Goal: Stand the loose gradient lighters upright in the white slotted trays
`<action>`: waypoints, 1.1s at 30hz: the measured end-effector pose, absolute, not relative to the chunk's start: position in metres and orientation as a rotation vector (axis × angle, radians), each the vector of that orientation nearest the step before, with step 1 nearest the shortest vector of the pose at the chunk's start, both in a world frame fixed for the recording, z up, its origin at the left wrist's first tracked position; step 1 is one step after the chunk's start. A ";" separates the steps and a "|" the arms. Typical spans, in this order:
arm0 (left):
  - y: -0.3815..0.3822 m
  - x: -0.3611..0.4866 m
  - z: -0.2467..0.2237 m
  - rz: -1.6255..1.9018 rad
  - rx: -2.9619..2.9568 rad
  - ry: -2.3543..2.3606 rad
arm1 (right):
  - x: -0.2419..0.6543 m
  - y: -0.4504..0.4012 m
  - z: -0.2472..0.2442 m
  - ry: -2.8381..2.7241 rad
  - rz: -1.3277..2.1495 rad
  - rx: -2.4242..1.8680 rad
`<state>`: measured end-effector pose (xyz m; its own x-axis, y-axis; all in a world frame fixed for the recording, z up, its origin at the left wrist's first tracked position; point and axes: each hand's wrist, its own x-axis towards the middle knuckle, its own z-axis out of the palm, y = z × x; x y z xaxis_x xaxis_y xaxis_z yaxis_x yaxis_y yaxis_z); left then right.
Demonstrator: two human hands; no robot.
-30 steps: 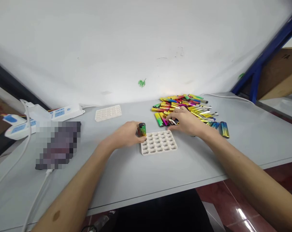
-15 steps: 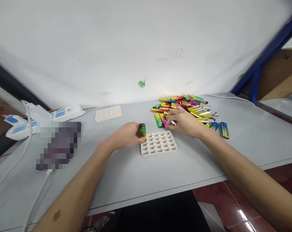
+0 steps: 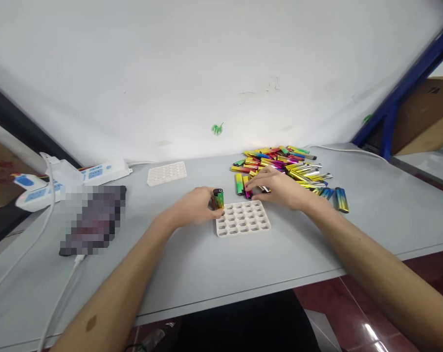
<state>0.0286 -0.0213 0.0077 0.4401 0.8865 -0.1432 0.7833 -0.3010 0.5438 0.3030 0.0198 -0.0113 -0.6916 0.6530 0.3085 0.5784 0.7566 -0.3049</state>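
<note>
My left hand (image 3: 196,208) is closed around a green-and-gold lighter (image 3: 219,199), black top up. The lighter stands upright at the back left corner of a white tray (image 3: 243,232) with rows of oval holes; its lower end is partly hidden. My right hand (image 3: 276,188) bends over the front of a heap of shiny coloured lighters (image 3: 271,156). Its fingertips grip a yellow-and-magenta lighter (image 3: 247,188) lying behind the tray. Beside that one lies a yellow-and-green lighter (image 3: 239,184). My right palm hides part of the heap.
A second white tray (image 3: 166,173) lies near the wall. On the left are a power strip (image 3: 97,172), a pixelated dark object (image 3: 97,217) and a white cable (image 3: 62,293). One blue-and-gold lighter (image 3: 341,200) lies apart at right. Blue shelving (image 3: 388,124) stands beyond the table.
My right fingers have shifted slightly left on the yellow-and-magenta lighter, and more of it shows. My left hand keeps the green-and-gold lighter at the same tray corner. The view has shifted slightly.
</note>
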 end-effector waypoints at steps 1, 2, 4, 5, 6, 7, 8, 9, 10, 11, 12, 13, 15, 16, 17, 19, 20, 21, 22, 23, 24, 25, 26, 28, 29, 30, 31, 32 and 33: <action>-0.021 0.029 0.008 0.249 2.149 1.393 | 0.302 0.019 -0.011 -2.548 0.257 -0.932; -0.021 0.028 0.008 0.249 2.152 1.389 | 0.300 0.018 -0.011 -2.540 0.256 -0.928; -0.021 0.028 0.008 0.247 2.159 1.383 | 0.297 0.017 -0.012 -2.528 0.252 -0.911; -0.021 0.028 0.008 0.247 2.160 1.381 | 0.296 0.017 -0.013 -2.519 0.251 -0.898; -0.021 0.028 0.007 0.248 2.161 1.379 | 0.294 0.017 -0.014 -2.509 0.256 -0.882; -0.020 0.028 0.007 0.249 2.161 1.378 | 0.292 0.016 -0.015 -2.493 0.266 -0.871; -0.020 0.028 0.006 0.252 2.162 1.375 | 0.290 0.016 -0.016 -2.470 0.282 -0.864; -0.020 0.028 0.006 0.255 2.165 1.372 | 0.288 0.015 -0.017 -2.438 0.300 -0.862; -0.019 0.027 0.006 0.258 2.168 1.371 | 0.286 0.013 -0.017 -2.398 0.320 -0.868; -0.019 0.027 0.005 0.259 2.171 1.371 | 0.284 0.011 -0.018 -2.352 0.345 -0.881; -0.019 0.027 0.005 0.259 2.173 1.370 | 0.281 0.009 -0.018 -2.296 0.378 -0.899; -0.019 0.027 0.005 0.258 2.175 1.368 | 0.278 0.007 -0.017 -2.226 0.424 -0.924; -0.019 0.027 0.005 0.258 2.177 1.364 | 0.273 0.004 -0.017 -2.051 0.557 -0.976; -0.019 0.026 0.005 0.258 2.178 1.361 | 0.271 0.003 -0.017 -1.950 0.636 -0.985; -0.019 0.026 0.005 0.258 2.181 1.358 | 0.269 0.002 -0.016 -1.850 0.715 -0.975; -0.019 0.026 0.004 0.257 2.186 1.360 | 0.267 0.002 -0.015 -1.684 0.830 -0.938; -0.019 0.026 0.004 0.254 2.190 1.361 | 0.267 0.002 -0.014 -1.621 0.870 -0.920; -0.019 0.026 0.004 0.253 2.196 1.361 | 0.267 0.002 -0.013 -1.573 0.909 -0.907; -0.020 0.026 0.004 0.254 2.202 1.364 | 0.268 0.002 -0.012 -1.536 0.954 -0.898; -0.020 0.026 0.004 0.258 2.208 1.366 | 0.269 0.002 -0.010 -1.507 1.009 -0.890; -0.020 0.027 0.005 0.262 2.214 1.365 | 0.270 0.002 -0.009 -1.481 1.073 -0.882; -0.020 0.027 0.005 0.267 2.221 1.363 | 0.271 0.002 -0.007 -1.465 1.139 -0.883; -0.020 0.028 0.005 0.272 2.227 1.362 | 0.273 0.002 -0.005 -1.460 1.191 -0.901; -0.020 0.029 0.006 0.271 2.236 1.353 | 0.275 0.002 -0.003 -1.501 1.224 -0.961; -0.020 0.029 0.006 0.270 2.240 1.347 | 0.276 0.002 -0.003 -1.534 1.217 -0.980; -0.020 0.029 0.006 0.268 2.243 1.343 | 0.276 0.002 -0.003 -1.561 1.208 -0.984; -0.021 0.029 0.006 0.269 2.246 1.339 | 0.276 0.002 -0.003 -1.577 1.207 -0.976; -0.021 0.029 0.007 0.272 2.248 1.335 | 0.275 0.002 -0.004 -1.576 1.214 -0.962; -0.021 0.030 0.007 0.275 2.248 1.330 | 0.274 0.001 -0.005 -1.558 1.232 -0.950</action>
